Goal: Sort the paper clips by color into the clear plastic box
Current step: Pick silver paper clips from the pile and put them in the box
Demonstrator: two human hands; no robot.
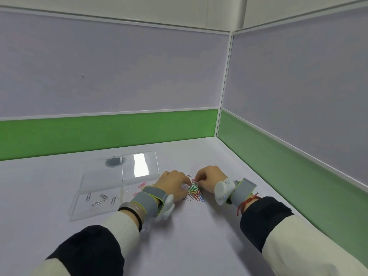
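A heap of colored paper clips point(194, 191) lies on the white table between my hands. My left hand point(172, 183) rests at the heap's left side, fingers curled, fingertips on the clips. My right hand point(207, 178) is at the heap's upper right, its fingertips pinching clips at the top of the pile. The clear plastic box point(99, 188) sits to the left, with several silver clips point(99, 200) in its near left compartment. A few pink clips point(142, 184) lie loose by the box's right edge.
The box's clear lid point(140, 165) lies open behind it, over a dark round spot point(113, 162) on the table. Green and lilac partition walls point(298, 108) close off the back and right. Both wrists carry grey straps with white devices.
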